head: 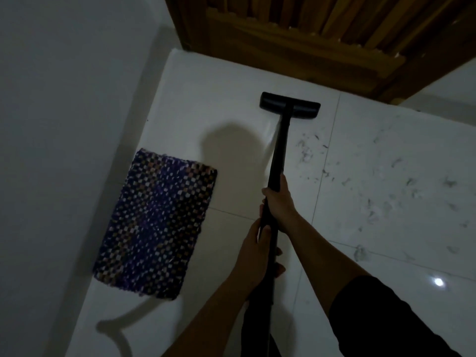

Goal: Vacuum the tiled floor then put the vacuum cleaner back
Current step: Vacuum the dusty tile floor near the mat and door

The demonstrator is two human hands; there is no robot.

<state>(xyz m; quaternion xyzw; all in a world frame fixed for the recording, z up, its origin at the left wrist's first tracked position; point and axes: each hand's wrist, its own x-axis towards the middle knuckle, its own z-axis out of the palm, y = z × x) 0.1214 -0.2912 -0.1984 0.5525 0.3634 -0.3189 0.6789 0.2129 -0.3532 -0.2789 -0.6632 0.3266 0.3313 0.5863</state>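
Note:
A black vacuum wand [278,150] runs from my hands down to a flat black floor nozzle [290,104], which rests on the white tiled floor [221,112] near a wooden door. My right hand [279,204] grips the wand higher up its length, toward the nozzle. Just behind it, my left hand [253,256] wraps the wand. Scattered dark debris [386,186] lies on the tiles to the right of the wand. The vacuum's body is out of sight.
A purple checkered woven mat [157,220] lies on the floor at the left, against a white wall [64,124]. A brown wooden door [322,39] closes off the far side. A light glare [438,281] reflects at the lower right.

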